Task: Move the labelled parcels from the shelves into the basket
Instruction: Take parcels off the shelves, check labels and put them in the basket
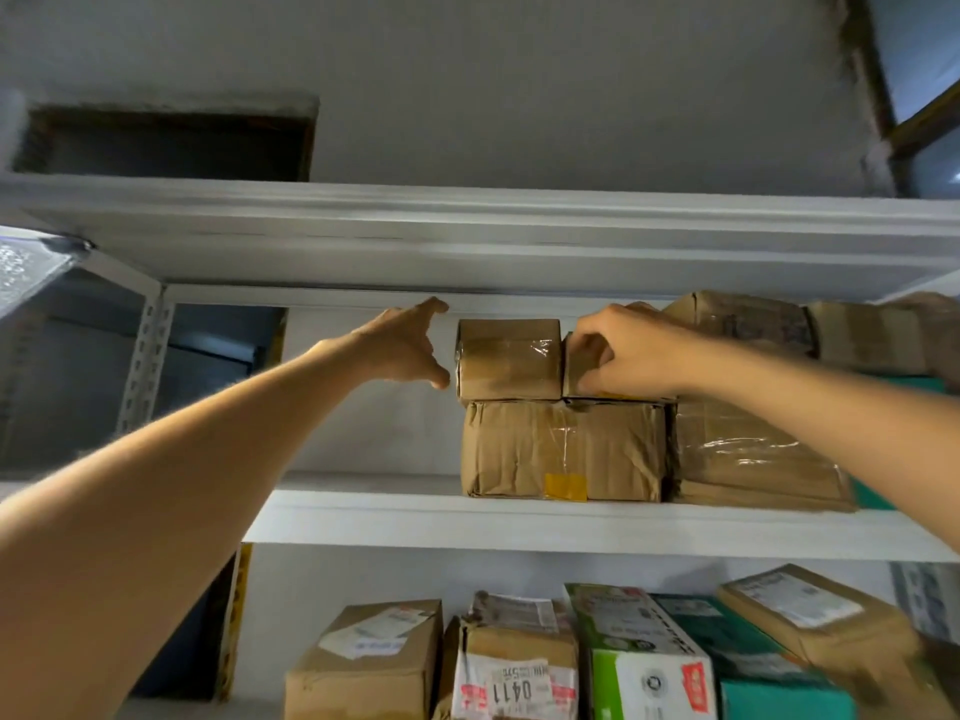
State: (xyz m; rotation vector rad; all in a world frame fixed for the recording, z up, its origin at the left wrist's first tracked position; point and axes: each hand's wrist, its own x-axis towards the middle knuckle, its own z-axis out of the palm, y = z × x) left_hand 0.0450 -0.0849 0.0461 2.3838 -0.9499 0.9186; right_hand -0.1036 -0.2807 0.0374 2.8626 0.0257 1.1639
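Note:
On the upper white shelf (519, 522) two small brown parcels sit side by side on top of a larger crumpled parcel (563, 449). My left hand (402, 345) is spread, thumb and fingers wide apart, just left of the left small parcel (509, 358) and not touching it as far as I can see. My right hand (628, 350) grips the right small parcel (579, 374), fingers curled over its front face. The basket is out of view.
More taped brown parcels (748, 449) are stacked to the right on the same shelf. The shelf below holds several labelled boxes, one marked 0411 (511, 688), and a green-and-white carton (639, 662). The shelf board above (467, 236) hangs close over the parcels.

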